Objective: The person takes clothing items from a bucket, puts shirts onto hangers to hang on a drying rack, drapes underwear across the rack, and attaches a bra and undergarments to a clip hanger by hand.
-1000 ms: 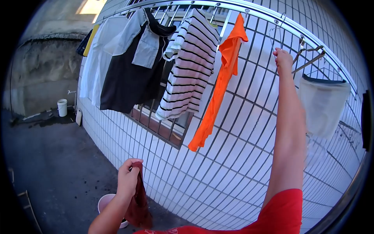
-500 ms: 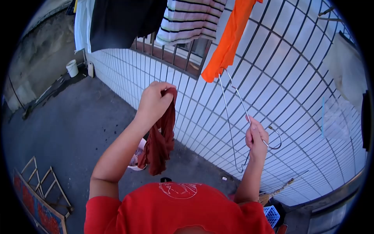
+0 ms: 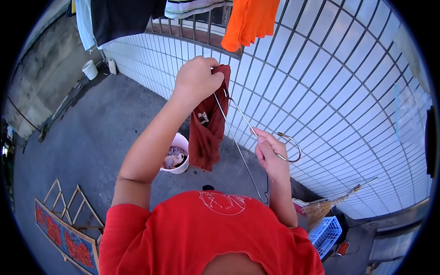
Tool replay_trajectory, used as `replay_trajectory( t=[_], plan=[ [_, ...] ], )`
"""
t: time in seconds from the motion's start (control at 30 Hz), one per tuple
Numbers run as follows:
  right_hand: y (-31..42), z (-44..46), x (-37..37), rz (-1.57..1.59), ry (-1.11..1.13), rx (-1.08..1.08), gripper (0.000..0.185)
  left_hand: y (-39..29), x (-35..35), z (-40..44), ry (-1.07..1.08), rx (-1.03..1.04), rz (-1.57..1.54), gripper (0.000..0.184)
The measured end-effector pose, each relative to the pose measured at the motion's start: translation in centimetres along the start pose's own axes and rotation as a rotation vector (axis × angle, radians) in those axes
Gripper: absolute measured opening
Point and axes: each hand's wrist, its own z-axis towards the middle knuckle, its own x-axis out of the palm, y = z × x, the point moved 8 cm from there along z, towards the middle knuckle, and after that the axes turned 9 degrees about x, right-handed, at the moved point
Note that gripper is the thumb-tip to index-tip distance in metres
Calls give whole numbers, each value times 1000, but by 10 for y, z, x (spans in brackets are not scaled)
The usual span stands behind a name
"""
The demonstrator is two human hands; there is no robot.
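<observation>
My left hand pinches the top of a dark red-brown garment, which hangs down below it with a pale label showing inside. A metal wire clothes hanger is held in my right hand, gripped near its hook. The hook curves out to the right of my fingers. One end of the hanger reaches up to the garment's upper opening, just under my left fingers; how far it goes inside is hidden. The hanger's other end points down toward my right forearm.
An orange cloth and dark trousers hang overhead before a barred window. A pink bucket with wet laundry stands on the floor. At right are a straw broom and a blue crate; the tiled wall runs alongside.
The garment and the hanger, apart before, have come together, with the hanger's end now at the garment's top. My left hand has moved up and right, my right hand to the left.
</observation>
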Motion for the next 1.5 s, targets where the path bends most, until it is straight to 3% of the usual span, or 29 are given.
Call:
replay_trajectory(
  t=[0.2, 0.27, 0.33, 0.4, 0.47, 0.53, 0.63, 0.67, 0.7, 0.73, 0.87, 0.93, 0.97, 1.0, 1.07, 1.1, 1.13, 1.2, 1.27, 1.33, 1.37, 1.5],
  plan=[
    [-17, 40, 43, 33, 46, -118, 31, -41, 26, -34, 63, 128, -89, 30],
    [-18, 45, 33, 347, -37, -109, 31, -46, 34, -50, 136, 228, -68, 34],
    [-18, 43, 27, 395, -46, -137, 31, -58, 31, -63, 255, 394, -68, 37],
    [-11, 37, 22, 403, 44, -330, 33, -71, 2, -59, 298, 501, -93, 34],
    [-5, 34, 18, 374, 76, -380, 33, -62, -36, -36, 38, 445, -49, 31],
    [9, 22, 22, 402, 222, -487, 33, -95, -77, -26, -386, 926, 249, 37],
    [20, 18, 20, 454, 255, -528, 35, -100, -64, -18, -296, 1197, 138, 42],
    [19, 21, 13, 458, 245, -517, 35, -94, -48, -12, -72, 1167, 260, 42],
    [19, 24, 18, 490, 457, -467, 42, -86, -32, -8, 154, 1132, 381, 43],
    [18, 23, 25, 520, 667, -414, 49, -84, -34, -5, 165, 1136, 368, 43],
    [49, 25, 40, 441, 789, -590, 66, -92, -81, 12, -131, 1200, 382, 43],
    [30, 31, 56, 486, 1076, -213, 81, -83, -102, 31, -92, 1084, 358, 38],
    [17, 41, 56, 386, 810, -117, 73, -72, -110, 42, -71, 993, 323, 37],
    [9, 46, 56, 382, 812, -121, 73, -67, -122, 46, -187, 986, 179, 40],
    [9, 44, 67, -877, 350, -784, 67, -56, -135, 54, -124, 646, 40, 41],
    [20, 25, 60, -862, 153, -1010, 41, -44, -139, 57, -121, 564, 87, 42],
    [15, 22, 57, -863, 155, -1014, 41, -23, -148, 60, -118, 480, 133, 43],
    [20, 12, 23, -716, -128, -1112, 28, 19, -165, 57, -132, 439, 297, 34],
    [44, -16, 4, -837, -306, -1255, 19, 22, -176, 45, -131, 400, 342, 36],
    [56, -22, -13, -853, -342, -1242, 16, 51, -190, 39, -139, 280, 361, 37],
    [60, -24, -20, -870, -371, -1229, 13, 54, -192, 35, -188, 337, 300, 46],
    [85, -19, -42, -685, -407, -1234, 9, 58, -186, 25, -156, 400, 434, 48]
  ],
)
